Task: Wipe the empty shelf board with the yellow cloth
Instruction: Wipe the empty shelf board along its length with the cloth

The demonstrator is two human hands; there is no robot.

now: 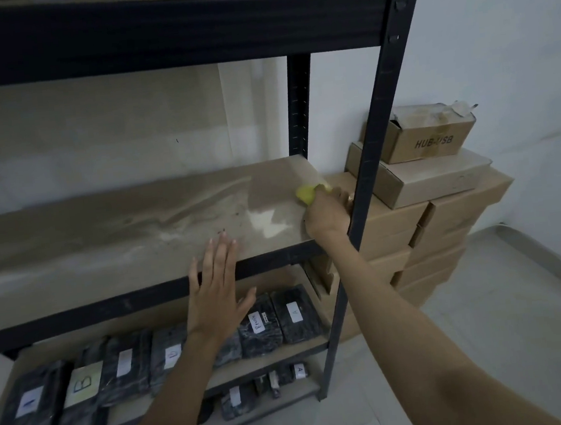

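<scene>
Two hands: your right hand (327, 216) gripped the cloth (306, 193) at the shelf board's (120, 234) right end; your left hand (216, 287) hovered flat, holding nothing. Dust might have dropped onto the packets (275, 319) below.

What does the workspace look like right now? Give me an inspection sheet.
Surface: dusty beige shelf board, streaked, bare patch near its right end.
Job's things: small yellow cloth on the board's right end.
Clutter: black wrapped labelled packs on the lower shelf; stacked brown cardboard boxes beside the rack.
Grips: right hand grips the cloth; left hand open, fingers at the board's front edge.
Cables: nothing seen.
Surroundings: black metal rack post, white wall, pale floor.
</scene>
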